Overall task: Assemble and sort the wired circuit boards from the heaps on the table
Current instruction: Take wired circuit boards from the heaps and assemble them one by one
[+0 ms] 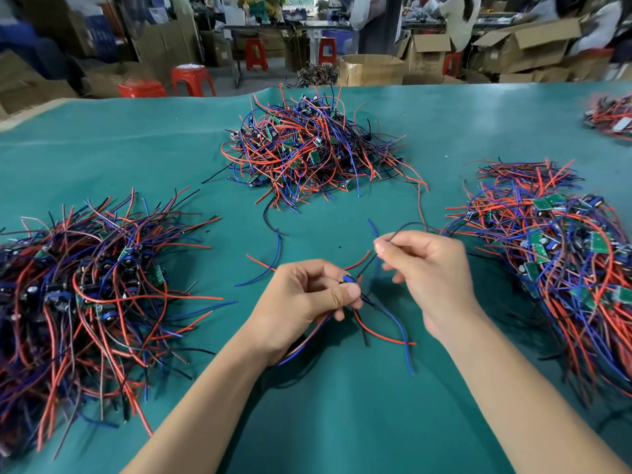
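Note:
My left hand [304, 299] pinches a small wired circuit board [349, 281] with a blue part, its red and blue wires trailing below and through the palm. My right hand [427, 268] pinches a thin black wire [400, 230] that runs down to the board. Three heaps of red, blue and black wired boards lie on the green table [342, 405]: one heap at the left [89, 289], one at the far centre [307, 148], one at the right [554, 254] with green boards showing.
A fourth small heap [612, 114] lies at the far right edge. Loose red and blue wires [277, 248] lie between my hands and the centre heap. Beyond the table stand red stools [191, 78], cardboard boxes [372, 68] and other people.

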Demonstrator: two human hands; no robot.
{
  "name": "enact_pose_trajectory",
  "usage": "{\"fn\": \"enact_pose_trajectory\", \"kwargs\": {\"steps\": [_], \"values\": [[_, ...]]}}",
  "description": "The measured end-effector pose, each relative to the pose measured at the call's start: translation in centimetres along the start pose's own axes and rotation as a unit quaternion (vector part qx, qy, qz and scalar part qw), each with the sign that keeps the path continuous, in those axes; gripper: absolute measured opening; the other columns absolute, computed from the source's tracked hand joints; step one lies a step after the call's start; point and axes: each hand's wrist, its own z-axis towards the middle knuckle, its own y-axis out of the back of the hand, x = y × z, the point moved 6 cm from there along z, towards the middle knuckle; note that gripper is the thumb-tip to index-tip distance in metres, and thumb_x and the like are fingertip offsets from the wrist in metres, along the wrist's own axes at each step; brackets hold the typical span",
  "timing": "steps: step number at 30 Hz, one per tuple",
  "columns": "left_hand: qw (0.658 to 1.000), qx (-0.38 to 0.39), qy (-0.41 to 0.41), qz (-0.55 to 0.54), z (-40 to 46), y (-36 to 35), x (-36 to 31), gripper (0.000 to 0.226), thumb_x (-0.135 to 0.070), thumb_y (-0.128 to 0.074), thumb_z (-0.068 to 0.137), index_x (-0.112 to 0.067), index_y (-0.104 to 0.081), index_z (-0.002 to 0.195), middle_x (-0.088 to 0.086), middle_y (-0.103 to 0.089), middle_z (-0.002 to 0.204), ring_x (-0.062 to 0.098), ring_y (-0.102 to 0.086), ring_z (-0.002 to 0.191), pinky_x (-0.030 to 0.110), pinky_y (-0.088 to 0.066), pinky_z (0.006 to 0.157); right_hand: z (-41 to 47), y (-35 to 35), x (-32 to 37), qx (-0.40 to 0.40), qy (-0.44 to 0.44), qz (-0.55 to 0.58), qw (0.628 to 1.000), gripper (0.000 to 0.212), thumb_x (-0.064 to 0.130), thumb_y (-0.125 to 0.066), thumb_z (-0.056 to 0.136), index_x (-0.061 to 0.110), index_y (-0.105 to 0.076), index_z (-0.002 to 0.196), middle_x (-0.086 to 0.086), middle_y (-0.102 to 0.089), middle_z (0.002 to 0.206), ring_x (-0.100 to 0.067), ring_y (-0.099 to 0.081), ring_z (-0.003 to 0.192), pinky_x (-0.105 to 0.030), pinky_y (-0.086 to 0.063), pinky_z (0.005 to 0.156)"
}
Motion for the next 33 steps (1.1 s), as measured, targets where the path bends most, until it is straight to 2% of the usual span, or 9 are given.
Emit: {"fn": "enact_pose_trajectory", "kwargs": {"steps": [3, 7, 12, 14, 17, 19, 22, 29, 33], "values": [[1.0, 0.008, 0.003, 0.006, 0.0, -0.1, 0.1, 0.022, -0.017, -0.08, 0.077, -0.001, -0.068, 0.088, 0.019, -0.073, 0.081, 0.018, -0.053, 0.056, 0.025, -0.043, 0.059, 1.0, 2.3, -0.1, -0.075, 0.018, -0.022, 0.997, 0.019, 0.011, -0.077, 0.086, 0.021, -0.075, 0.07, 0.002, -0.073, 0.072, -0.008, -0.059, 0.057, -0.018, -0.045, 0.047], [0.999, 0.025, 0.005, 0.025, -0.1, -0.3, 0.2, 0.014, -0.02, -0.081, 0.078, -0.012, -0.072, 0.086, 0.017, -0.074, 0.083, 0.018, -0.055, 0.058, 0.024, -0.044, 0.059, 2.0, 4.9, -0.8, -0.174, 0.017, -0.013, 0.985, 0.021, 0.012, -0.076, 0.086, 0.025, -0.075, 0.07, 0.009, -0.069, 0.062, -0.009, -0.057, 0.053, -0.019, -0.046, 0.045], [1.0, 0.002, 0.007, -0.012, 0.1, 0.4, 0.3, 0.015, -0.018, -0.082, 0.078, -0.011, -0.072, 0.087, 0.019, -0.073, 0.086, 0.019, -0.057, 0.062, 0.022, -0.047, 0.061, 2.4, 8.9, -1.2, -0.316, 0.005, 0.086, 0.945, 0.011, 0.01, -0.066, 0.095, 0.015, -0.071, 0.086, 0.002, -0.067, 0.062, -0.003, -0.052, 0.039, -0.02, -0.043, 0.042], [0.998, -0.031, 0.009, -0.058, 0.2, 0.5, 0.3, 0.019, -0.015, -0.079, 0.075, -0.009, -0.07, 0.091, 0.022, -0.073, 0.092, 0.017, -0.061, 0.064, 0.02, -0.051, 0.063, 2.3, 7.4, -0.9, -0.266, 0.005, 0.071, 0.961, 0.015, 0.011, -0.066, 0.093, 0.016, -0.071, 0.079, 0.002, -0.065, 0.055, -0.005, -0.052, 0.039, -0.02, -0.042, 0.04], [0.992, -0.066, 0.012, -0.109, 0.2, 0.7, 0.4, 0.03, -0.005, -0.072, 0.076, -0.002, -0.064, 0.105, 0.022, -0.074, 0.098, 0.017, -0.067, 0.068, 0.02, -0.054, 0.066, 1.1, 1.7, -0.6, -0.058, -0.008, -0.036, 0.998, 0.02, 0.018, -0.069, 0.087, 0.014, -0.072, 0.068, -0.003, -0.068, 0.056, -0.011, -0.056, 0.042, -0.022, -0.041, 0.039], [0.99, -0.071, 0.007, -0.12, 0.2, 0.9, 0.3, 0.027, 0.004, -0.066, 0.082, 0.0, -0.063, 0.109, 0.02, -0.074, 0.095, 0.017, -0.068, 0.068, 0.019, -0.053, 0.064, -0.2, -1.0, -0.2, 0.035, 0.015, -0.108, 0.993, 0.022, 0.032, -0.068, 0.083, 0.018, -0.074, 0.068, -0.001, -0.069, 0.058, -0.009, -0.059, 0.045, -0.018, -0.041, 0.044], [0.994, -0.06, -0.002, -0.09, 0.1, 0.6, -0.1, 0.027, 0.01, -0.063, 0.087, 0.001, -0.061, 0.113, 0.016, -0.07, 0.081, 0.019, -0.067, 0.069, 0.02, -0.052, 0.064, -1.9, -3.1, 0.3, 0.129, 0.052, -0.119, 0.983, 0.019, 0.042, -0.068, 0.084, 0.028, -0.077, 0.077, 0.004, -0.07, 0.06, -0.003, -0.06, 0.052, -0.012, -0.04, 0.049], [0.998, -0.051, 0.011, -0.033, 0.0, 0.4, -0.4, 0.041, -0.004, -0.068, 0.088, -0.003, -0.05, 0.125, 0.019, -0.07, 0.076, 0.025, -0.058, 0.057, 0.022, -0.038, 0.047, -2.1, -3.6, 0.5, 0.218, 0.008, -0.014, 0.976, 0.011, 0.027, -0.079, 0.081, 0.016, -0.078, 0.085, -0.009, -0.069, 0.062, -0.019, -0.064, 0.062, -0.019, -0.04, 0.055], [0.999, -0.026, 0.024, -0.01, 0.0, 0.3, -0.2, 0.037, -0.015, -0.073, 0.088, -0.002, -0.057, 0.119, 0.017, -0.072, 0.079, 0.022, -0.059, 0.056, 0.026, -0.036, 0.051, -2.2, -3.4, 1.3, 0.206, 0.03, 0.024, 0.978, 0.004, 0.014, -0.079, 0.082, 0.01, -0.078, 0.081, -0.011, -0.068, 0.063, -0.019, -0.061, 0.057, -0.019, -0.044, 0.058]]}}
